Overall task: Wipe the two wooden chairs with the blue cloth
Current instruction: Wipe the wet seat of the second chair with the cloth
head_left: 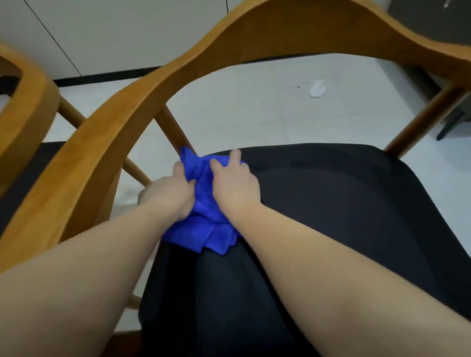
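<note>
A wooden chair with a curved back rail [157,83] and a black seat cushion [351,214] fills the view. The blue cloth [197,228] lies bunched on the seat's left rear corner, beside a slanted wooden spindle [173,129]. My left hand [172,193] grips the cloth, with its thumb and fingers curled into the folds. My right hand [234,183] rests on top of the cloth, its fingers curved over the fabric and reaching toward the spindle's foot. A second wooden chair [20,124] stands at the far left; only its back rail and part of a dark seat show.
Pale floor tiles lie beyond the seat. A small white object [316,89] sits on the floor behind the chair. White cabinet doors [106,16] line the back wall, and dark furniture with a slanted leg [453,121] stands at the upper right.
</note>
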